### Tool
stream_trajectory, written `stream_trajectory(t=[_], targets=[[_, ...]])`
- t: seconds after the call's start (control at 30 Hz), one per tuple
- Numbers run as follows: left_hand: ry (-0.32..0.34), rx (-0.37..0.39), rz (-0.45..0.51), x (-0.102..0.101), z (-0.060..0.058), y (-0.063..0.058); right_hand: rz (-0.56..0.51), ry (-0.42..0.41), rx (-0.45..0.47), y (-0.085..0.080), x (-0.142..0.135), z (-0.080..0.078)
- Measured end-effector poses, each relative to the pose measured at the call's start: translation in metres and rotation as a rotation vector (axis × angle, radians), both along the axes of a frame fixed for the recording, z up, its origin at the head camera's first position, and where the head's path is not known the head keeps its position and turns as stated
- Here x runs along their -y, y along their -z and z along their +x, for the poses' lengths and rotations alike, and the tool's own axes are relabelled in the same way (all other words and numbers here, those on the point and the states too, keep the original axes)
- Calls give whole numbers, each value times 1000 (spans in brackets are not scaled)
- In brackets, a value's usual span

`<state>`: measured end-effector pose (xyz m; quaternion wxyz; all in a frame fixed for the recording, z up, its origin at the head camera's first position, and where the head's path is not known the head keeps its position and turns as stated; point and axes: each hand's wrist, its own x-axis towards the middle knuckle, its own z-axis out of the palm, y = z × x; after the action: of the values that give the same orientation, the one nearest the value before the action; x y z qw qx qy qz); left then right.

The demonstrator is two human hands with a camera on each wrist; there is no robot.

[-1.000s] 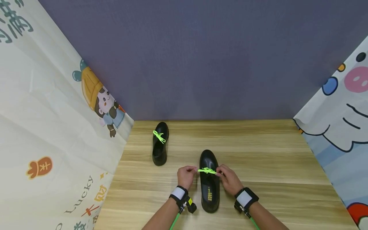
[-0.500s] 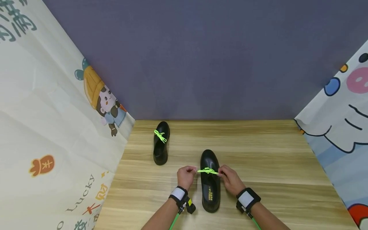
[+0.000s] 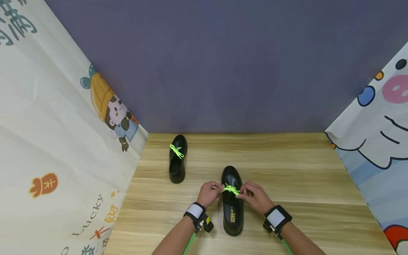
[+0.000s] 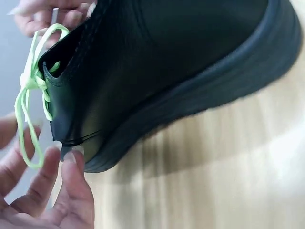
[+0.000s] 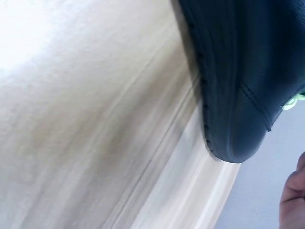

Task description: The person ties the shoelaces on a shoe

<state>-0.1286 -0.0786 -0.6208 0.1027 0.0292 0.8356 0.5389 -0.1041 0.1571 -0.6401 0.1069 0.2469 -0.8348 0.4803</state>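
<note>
A black leather shoe (image 3: 232, 216) stands on the wood-grain surface, toe pointing away from me. Its neon-green shoelace (image 3: 231, 189) is tied in a bow, with slack loops in the left wrist view. My left hand (image 3: 209, 193) is at the left loop. In the left wrist view the loop hangs loose by its bent fingers, and thumb and fingertip are apart. At the bow's right side is my right hand (image 3: 256, 198), fingers loosely bent and close to the lace. The right wrist view shows only a small part of that hand.
A second black shoe (image 3: 177, 173) with a tied green lace stands farther back on the left. A dark purple-grey panel (image 3: 207, 71) rises behind the wood-grain surface (image 3: 287, 170). Printed white sheets (image 3: 63, 141) flank both sides.
Both hands have come in closer to the bow. The loops, earlier stretched straight out sideways, are now slack. The shoes stay in place.
</note>
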Motion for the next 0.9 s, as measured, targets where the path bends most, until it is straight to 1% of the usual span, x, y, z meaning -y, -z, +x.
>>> stream_trajectory(t=[0.1,0.2,0.27,0.4,0.47,0.53,0.63,0.8,0.9], targets=[[40,-77,-74,-3,-4,-5,9,54,15,-3,-1,-2],[97,-143,-136,-5,-7,-8,-1,101,30,-6,0,-2],[156,-176,-156,-6,-10,-10,-14,94,54,-9,1,-2],[285,-245,-208,-7,-14,-11,-12,47,127,-15,6,0],[322,-293,-238,-7,-16,-10,0,43,155,-16,9,1],[339,-332,-259,-8,-16,-8,10,53,171,-15,11,1],[334,-353,-271,-9,-16,-8,13,57,156,-12,14,0],[344,-366,-313,-9,-12,-13,-8,71,109,-11,15,0],[357,-370,-315,-8,-11,-15,-13,88,81,-9,15,0]])
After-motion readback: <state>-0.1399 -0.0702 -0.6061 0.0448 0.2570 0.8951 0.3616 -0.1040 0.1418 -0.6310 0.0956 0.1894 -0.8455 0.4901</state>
